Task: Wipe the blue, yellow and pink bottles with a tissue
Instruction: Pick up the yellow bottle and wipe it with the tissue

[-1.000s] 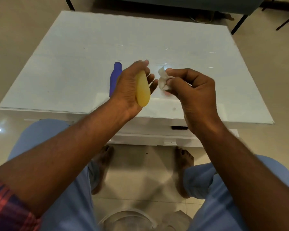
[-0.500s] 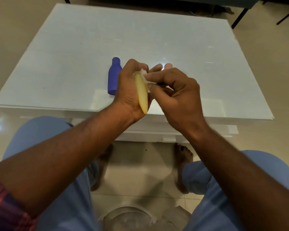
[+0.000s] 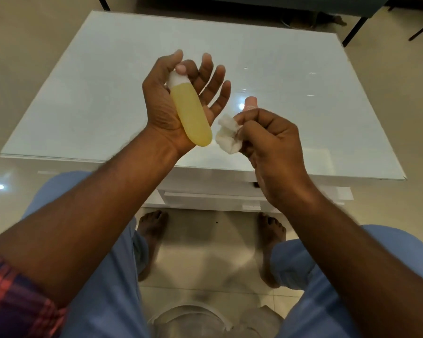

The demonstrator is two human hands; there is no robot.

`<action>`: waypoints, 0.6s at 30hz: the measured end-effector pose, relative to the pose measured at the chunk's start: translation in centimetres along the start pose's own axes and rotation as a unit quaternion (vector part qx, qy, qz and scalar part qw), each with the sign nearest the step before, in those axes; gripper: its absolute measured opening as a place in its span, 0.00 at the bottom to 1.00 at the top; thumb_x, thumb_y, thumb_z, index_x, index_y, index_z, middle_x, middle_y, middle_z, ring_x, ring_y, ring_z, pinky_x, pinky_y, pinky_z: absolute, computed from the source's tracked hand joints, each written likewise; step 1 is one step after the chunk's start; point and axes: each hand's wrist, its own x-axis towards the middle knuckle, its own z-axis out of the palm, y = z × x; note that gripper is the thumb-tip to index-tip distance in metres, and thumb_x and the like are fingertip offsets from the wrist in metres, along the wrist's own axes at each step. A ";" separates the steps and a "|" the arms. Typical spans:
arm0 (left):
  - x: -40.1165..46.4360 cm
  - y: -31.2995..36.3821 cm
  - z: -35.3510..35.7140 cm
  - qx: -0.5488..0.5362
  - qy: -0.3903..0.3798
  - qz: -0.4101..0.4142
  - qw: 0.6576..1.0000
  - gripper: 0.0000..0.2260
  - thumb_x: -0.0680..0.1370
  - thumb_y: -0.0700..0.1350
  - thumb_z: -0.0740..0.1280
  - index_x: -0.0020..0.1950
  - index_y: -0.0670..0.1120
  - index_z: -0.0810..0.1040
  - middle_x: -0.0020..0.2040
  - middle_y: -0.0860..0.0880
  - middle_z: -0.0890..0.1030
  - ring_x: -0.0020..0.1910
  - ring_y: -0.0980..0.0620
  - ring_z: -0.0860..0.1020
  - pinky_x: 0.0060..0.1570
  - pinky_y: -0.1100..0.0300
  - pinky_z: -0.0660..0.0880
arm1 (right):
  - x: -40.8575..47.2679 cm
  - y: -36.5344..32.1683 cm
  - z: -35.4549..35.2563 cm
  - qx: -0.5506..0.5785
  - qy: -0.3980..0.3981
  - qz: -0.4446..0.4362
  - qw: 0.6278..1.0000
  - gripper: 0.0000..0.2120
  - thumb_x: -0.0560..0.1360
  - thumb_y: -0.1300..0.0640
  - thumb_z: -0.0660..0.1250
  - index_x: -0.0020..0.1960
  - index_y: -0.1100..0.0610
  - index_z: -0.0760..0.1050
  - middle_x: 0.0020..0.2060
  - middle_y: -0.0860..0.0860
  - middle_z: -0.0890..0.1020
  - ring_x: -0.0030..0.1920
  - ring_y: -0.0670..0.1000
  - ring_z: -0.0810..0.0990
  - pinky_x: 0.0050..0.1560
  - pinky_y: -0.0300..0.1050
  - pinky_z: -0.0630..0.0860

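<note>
A: Left fingers [image 3: 213, 81]?
B: Spread and nearly straight, fanned behind the yellow bottle [image 3: 190, 113]. Thumb hooked over the white cap, pinning the bottle against the palm of the left hand [image 3: 176, 103].

A: And the bottle's position?
B: Held above the white table [image 3: 88, 98], cap pointing away, rounded base toward the wrist, tilted slightly toward the right.

A: Right fingers [image 3: 266, 123]?
B: Curled tight, pinching a crumpled white tissue [image 3: 227, 136] that sticks out on the side of the right hand [image 3: 271, 145] facing the bottle.

A: Tissue touching the bottle?
B: No, just beside its base, with a small gap between.

A: Other bottles?
B: Only a pink bottle [image 3: 250, 103], its tip peeking over the right knuckles, resting on the table; rest hidden.

A: Further out?
B: Bare forearms, a red plaid sleeve [image 3: 15, 298] at the left elbow, blue trousers [image 3: 103, 276], bare feet on a tiled floor.
</note>
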 end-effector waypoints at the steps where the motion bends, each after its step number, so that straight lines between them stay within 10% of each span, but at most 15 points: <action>1: 0.0 0.0 0.1 0.003 -0.013 -0.010 1.000 0.12 0.79 0.50 0.61 0.37 0.47 0.72 0.48 0.47 0.82 0.56 0.45 0.78 0.64 0.47 0.71 | 0.2 -0.2 -0.1 0.024 -0.009 0.054 0.998 0.13 0.82 0.64 0.66 0.45 0.52 0.84 0.38 0.45 0.87 0.45 0.49 0.86 0.52 0.45 0.85; 11: 0.3 -1.8 -0.3 0.254 0.055 -0.040 0.965 0.21 0.83 0.58 0.55 0.42 0.45 0.76 0.48 0.44 0.84 0.50 0.45 0.81 0.53 0.51 0.78 | 0.2 -0.8 -0.2 0.181 -0.107 0.296 0.932 0.06 0.78 0.59 0.74 0.53 0.60 0.84 0.52 0.58 0.86 0.53 0.55 0.84 0.62 0.49 0.80; 15: 0.9 -2.1 -1.3 0.316 0.145 -0.022 0.937 0.24 0.83 0.60 0.56 0.50 0.42 0.81 0.48 0.42 0.84 0.45 0.46 0.81 0.45 0.53 0.79 | 0.3 -0.9 -0.1 0.275 -0.061 0.325 0.903 0.02 0.76 0.61 0.75 0.45 0.59 0.83 0.42 0.56 0.83 0.40 0.49 0.80 0.37 0.37 0.79; 18: 1.3 -2.0 -2.1 0.385 0.202 -0.013 0.901 0.36 0.72 0.70 0.66 0.70 0.45 0.74 0.56 0.44 0.84 0.48 0.48 0.85 0.45 0.50 0.83 | 1.1 -0.6 -0.8 0.262 -0.033 0.305 0.915 0.05 0.75 0.62 0.76 0.49 0.60 0.82 0.45 0.56 0.81 0.41 0.49 0.80 0.38 0.35 0.80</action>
